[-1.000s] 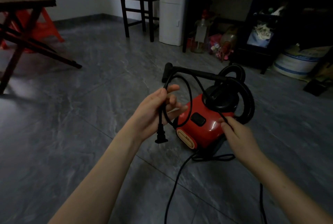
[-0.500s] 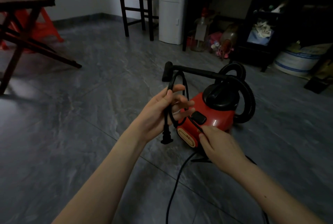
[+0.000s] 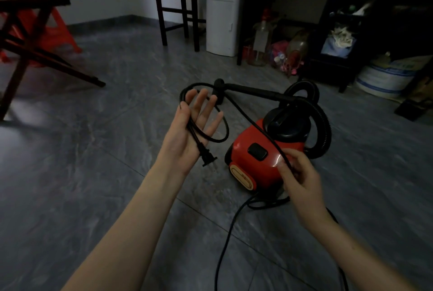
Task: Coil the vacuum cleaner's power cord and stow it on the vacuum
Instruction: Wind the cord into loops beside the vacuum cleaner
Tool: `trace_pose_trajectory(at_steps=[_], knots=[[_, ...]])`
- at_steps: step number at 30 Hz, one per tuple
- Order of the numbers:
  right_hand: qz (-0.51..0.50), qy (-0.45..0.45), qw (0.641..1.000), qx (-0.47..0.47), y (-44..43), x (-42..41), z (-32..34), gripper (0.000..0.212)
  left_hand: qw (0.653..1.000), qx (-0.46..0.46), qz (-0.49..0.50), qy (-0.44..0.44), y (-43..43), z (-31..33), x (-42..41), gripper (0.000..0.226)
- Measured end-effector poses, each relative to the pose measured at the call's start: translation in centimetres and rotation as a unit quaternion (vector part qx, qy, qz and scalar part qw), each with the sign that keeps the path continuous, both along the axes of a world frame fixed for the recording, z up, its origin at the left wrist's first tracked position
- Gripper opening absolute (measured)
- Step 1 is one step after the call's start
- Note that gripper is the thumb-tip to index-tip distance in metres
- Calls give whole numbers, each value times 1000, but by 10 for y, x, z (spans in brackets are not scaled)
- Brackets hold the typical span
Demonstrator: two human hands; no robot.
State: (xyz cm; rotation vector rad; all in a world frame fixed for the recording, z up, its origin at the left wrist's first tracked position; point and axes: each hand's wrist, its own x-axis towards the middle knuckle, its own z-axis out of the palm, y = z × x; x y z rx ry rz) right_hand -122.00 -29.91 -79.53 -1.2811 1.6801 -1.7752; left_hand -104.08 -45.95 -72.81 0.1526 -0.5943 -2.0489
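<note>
A small red vacuum cleaner [image 3: 255, 157] with a black top and ribbed black hose [image 3: 324, 124] sits on the grey floor ahead of me. My left hand [image 3: 194, 126] is palm up with its fingers spread; a loop of the black power cord [image 3: 220, 137] lies across the palm and the plug [image 3: 207, 156] hangs off its heel. From the loop the cord runs right and down into my right hand [image 3: 297, 178], which pinches it in front of the vacuum. More cord trails on the floor toward me.
A black wand [image 3: 253, 90] lies behind the vacuum. A wooden table leg [image 3: 54, 61] and an orange stool [image 3: 58, 30] stand at the left, a dark chair [image 3: 180, 5] and white appliance [image 3: 222, 9] at the back, clutter at the back right.
My left hand has risen and opened out flat, and the loop on it has widened. My right hand has moved right and up along the cord, drawing it taut.
</note>
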Motion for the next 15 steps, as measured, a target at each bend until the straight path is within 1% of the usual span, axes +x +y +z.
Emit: trace_pose_trajectory(at_steps=[2,4,9,12,15], knots=[[-10,14,1000,-10,0,0,0,24,999,-1,19,-29,-1,-3,0,33],[-24,37,999,-4,0,1,0,26,998,-13,25,-62,0,-4,-1,33],[-43,166,984,48,-5,0,-4,29,992,-50,-8,-117,6,-9,-4,33],[-25,238,969,62,-8,4,-3,28,981,-95,-42,-164,12,-13,-8,33],[35,326,943,63,-7,12,0,29,960,-158,-62,-225,20,-16,-12,33]])
